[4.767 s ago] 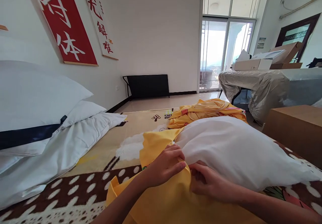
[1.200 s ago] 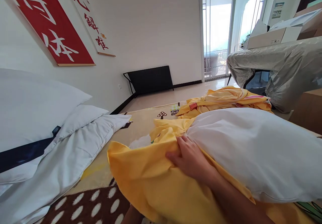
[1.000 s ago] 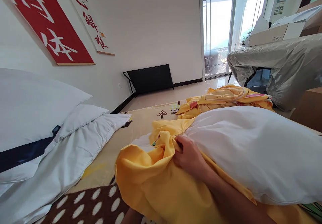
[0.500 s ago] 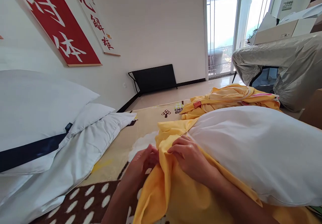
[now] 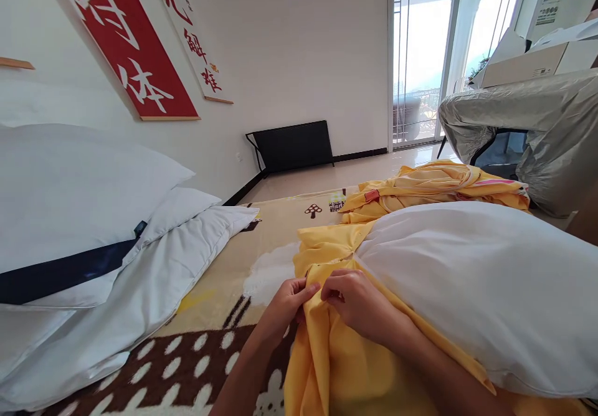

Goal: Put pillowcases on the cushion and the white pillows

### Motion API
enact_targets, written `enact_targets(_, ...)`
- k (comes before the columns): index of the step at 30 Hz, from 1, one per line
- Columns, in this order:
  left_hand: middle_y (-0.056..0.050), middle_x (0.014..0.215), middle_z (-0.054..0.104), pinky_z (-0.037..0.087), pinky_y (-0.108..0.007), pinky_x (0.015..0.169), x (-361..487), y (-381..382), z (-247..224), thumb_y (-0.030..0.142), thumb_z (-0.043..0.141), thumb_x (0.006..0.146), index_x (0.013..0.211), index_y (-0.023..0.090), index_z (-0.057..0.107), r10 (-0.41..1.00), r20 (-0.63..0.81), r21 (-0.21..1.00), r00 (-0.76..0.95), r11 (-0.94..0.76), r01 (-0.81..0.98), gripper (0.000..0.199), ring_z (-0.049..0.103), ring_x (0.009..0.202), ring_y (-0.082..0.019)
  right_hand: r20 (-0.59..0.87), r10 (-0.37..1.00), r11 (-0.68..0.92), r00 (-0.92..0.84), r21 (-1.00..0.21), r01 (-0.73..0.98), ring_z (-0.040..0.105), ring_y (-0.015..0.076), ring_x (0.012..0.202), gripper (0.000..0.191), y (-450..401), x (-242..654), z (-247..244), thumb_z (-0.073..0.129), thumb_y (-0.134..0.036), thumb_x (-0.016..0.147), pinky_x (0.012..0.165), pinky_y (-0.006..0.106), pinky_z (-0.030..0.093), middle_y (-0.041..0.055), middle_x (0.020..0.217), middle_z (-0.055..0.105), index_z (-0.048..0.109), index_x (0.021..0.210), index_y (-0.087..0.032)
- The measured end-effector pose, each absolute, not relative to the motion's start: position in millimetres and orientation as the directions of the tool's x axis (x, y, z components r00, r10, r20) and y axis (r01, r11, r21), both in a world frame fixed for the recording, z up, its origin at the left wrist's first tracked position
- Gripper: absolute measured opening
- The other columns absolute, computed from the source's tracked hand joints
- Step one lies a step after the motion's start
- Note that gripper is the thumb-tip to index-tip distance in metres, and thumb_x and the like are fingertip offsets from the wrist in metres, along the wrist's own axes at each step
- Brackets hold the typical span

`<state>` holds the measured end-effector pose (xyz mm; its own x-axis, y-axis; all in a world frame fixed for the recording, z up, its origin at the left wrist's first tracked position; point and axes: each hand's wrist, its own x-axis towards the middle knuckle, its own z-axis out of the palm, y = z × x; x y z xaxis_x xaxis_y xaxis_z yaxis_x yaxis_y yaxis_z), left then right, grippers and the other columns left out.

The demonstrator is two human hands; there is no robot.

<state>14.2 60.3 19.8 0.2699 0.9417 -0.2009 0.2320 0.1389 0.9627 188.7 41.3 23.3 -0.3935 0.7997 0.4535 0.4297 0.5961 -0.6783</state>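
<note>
A yellow pillowcase (image 5: 369,354) lies bunched in front of me, its folds hanging toward the bottom of the view. My left hand (image 5: 292,301) is closed on its edge, thumb on top and the other fingers partly under the cloth. Close beside it, my right hand (image 5: 350,294) is curled in a pinch at the same fold; its fingertips are partly hidden. A plump white pillow (image 5: 476,285) rests to the right, with yellow cloth running along its left and lower edge.
A beige and brown patterned blanket (image 5: 205,316) spreads underneath. White pillows (image 5: 84,185) and white bedding (image 5: 172,279) are piled at left. Crumpled yellow bedding (image 5: 434,185) lies beyond the pillow. Farther off are a black folded frame (image 5: 294,146) and plastic-covered furniture (image 5: 551,111).
My left hand has shifted right and its thumb now presses on top of the fold. The gathered cloth has moved slightly right, and my right hand has lowered a little. The view has turned slightly left.
</note>
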Motion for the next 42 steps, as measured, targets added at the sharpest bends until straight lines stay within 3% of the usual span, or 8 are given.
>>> enact_targets(5, 0.005, 0.056, 0.045, 0.024, -0.018, 0.045, 18, 52, 30, 0.049, 0.077, 0.057, 0.076, 0.014, 0.060, 0.956, -0.229, 0.973, 0.184, 0.229, 0.020, 0.044, 0.034, 0.048, -0.006, 0.382, 0.871, 0.490, -0.309, -0.728, 0.480, 0.052, 0.0108, 0.066, 0.017, 38, 195, 33, 0.058, -0.001, 0.071, 0.062, 0.020, 0.037, -0.0012, 0.072, 0.063, 0.063, 0.072, -0.017)
enact_targets(17, 0.000, 0.064, 0.056, 0.037, -0.022, 0.051, 28, 39, 39, 0.048, 0.076, 0.062, 0.086, 0.014, 0.061, 0.957, -0.184, 0.977, 0.225, 0.203, -0.066, 0.044, 0.048, 0.055, -0.012, 0.404, 0.888, 0.458, -0.221, -0.729, 0.508, 0.052, 0.0120, 0.070, 0.011, 25, 201, 50, 0.053, -0.014, 0.084, 0.065, 0.023, 0.036, 0.0011, 0.078, 0.062, 0.060, 0.076, -0.017)
enact_targets(21, 0.001, 0.067, 0.054, 0.030, -0.021, 0.050, 33, 33, 41, 0.048, 0.073, 0.064, 0.079, 0.016, 0.059, 0.977, -0.027, 0.994, 0.211, 0.004, 0.105, 0.038, 0.040, 0.057, -0.010, 0.321, 0.898, 0.436, -0.301, -0.738, 0.515, 0.050, 0.0124, 0.067, 0.010, 31, 190, 41, 0.059, -0.016, 0.080, 0.060, 0.024, 0.033, 0.0015, 0.075, 0.062, 0.055, 0.070, -0.016)
enact_targets(26, 0.003, 0.058, 0.033, 0.026, -0.024, 0.053, 28, 37, 36, 0.053, 0.058, 0.074, 0.056, 0.018, 0.041, 0.974, 0.147, 0.866, 0.171, -0.210, 0.453, 0.043, 0.030, 0.058, -0.011, 0.270, 0.904, 0.382, -0.332, -0.858, 0.344, 0.043, 0.0085, 0.054, 0.014, 41, 185, 28, 0.060, -0.010, 0.074, 0.052, 0.020, 0.030, -0.0044, 0.060, 0.053, 0.049, 0.066, -0.017)
enact_targets(32, 0.002, 0.055, 0.033, 0.024, -0.026, 0.054, 27, 37, 32, 0.050, 0.042, 0.080, 0.055, 0.020, 0.032, 0.977, 0.157, 0.677, 0.146, -0.214, 0.704, 0.041, 0.032, 0.056, -0.012, 0.292, 0.901, 0.419, -0.322, -0.781, 0.464, 0.037, 0.0080, 0.057, 0.028, 49, 174, 9, 0.067, -0.013, 0.068, 0.054, 0.022, 0.024, -0.0047, 0.062, 0.047, 0.040, 0.063, -0.017)
enact_targets(37, 0.001, 0.054, 0.039, 0.023, -0.028, 0.056, 34, 29, 32, 0.039, 0.037, 0.081, 0.057, 0.020, 0.034, 0.982, 0.178, 0.439, 0.055, -0.130, 0.889, 0.031, 0.034, 0.054, -0.013, 0.261, 0.896, 0.419, -0.361, -0.769, 0.484, 0.030, 0.0074, 0.053, 0.028, 54, 163, -3, 0.062, -0.011, 0.071, 0.052, 0.023, 0.020, -0.0054, 0.055, 0.038, 0.037, 0.058, -0.017)
enact_targets(39, 0.002, 0.054, 0.039, 0.024, -0.028, 0.057, 35, 28, 32, 0.039, 0.038, 0.081, 0.057, 0.020, 0.036, 0.976, 0.213, 0.460, 0.056, -0.150, 0.875, 0.031, 0.033, 0.054, -0.013, 0.234, 0.892, 0.409, -0.386, -0.782, 0.470, 0.029, 0.0075, 0.052, 0.027, 55, 164, -3, 0.060, -0.012, 0.073, 0.051, 0.023, 0.021, -0.0053, 0.053, 0.036, 0.039, 0.056, -0.016)
enact_targets(42, 0.003, 0.055, 0.036, 0.027, -0.025, 0.055, 33, 32, 32, 0.047, 0.045, 0.081, 0.057, 0.020, 0.038, 0.970, 0.235, 0.690, 0.063, -0.212, 0.692, 0.037, 0.033, 0.055, -0.012, 0.239, 0.899, 0.405, -0.366, -0.770, 0.493, 0.035, 0.0086, 0.055, 0.025, 52, 173, 4, 0.057, -0.013, 0.078, 0.053, 0.024, 0.024, -0.0033, 0.057, 0.045, 0.041, 0.059, -0.016)
